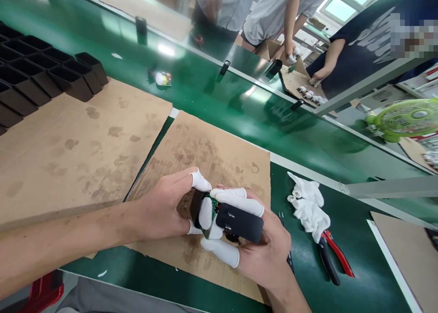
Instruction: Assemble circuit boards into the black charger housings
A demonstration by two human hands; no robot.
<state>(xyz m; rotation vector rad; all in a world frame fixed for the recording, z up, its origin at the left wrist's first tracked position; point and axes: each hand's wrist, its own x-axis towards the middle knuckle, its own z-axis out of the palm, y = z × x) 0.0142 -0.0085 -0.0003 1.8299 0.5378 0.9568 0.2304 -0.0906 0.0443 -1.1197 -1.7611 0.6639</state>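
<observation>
My left hand (159, 208) is closed around a dark open-ended plastic housing (195, 206), gripping it between thumb and fingers in white finger cots. Pressed up to its opening is a green circuit board (214, 205) with white material on it. My right hand (268, 240), also wearing white finger cots, grips this board together with a black rounded end cover (239, 222). Dark parts show beneath the cover, partly hidden by the fingers. Both hands are over a stained cardboard sheet (232, 153). How far the board sits inside the housing I cannot tell.
Rows of black open housings (68, 78) stand at the left. Right of my hands lie a crumpled white cloth or glove (310, 208) and red-and-black pliers (333, 258). A small assembly (163, 79) lies on the green surface ahead. Other people work beyond, near a green fan (407, 117).
</observation>
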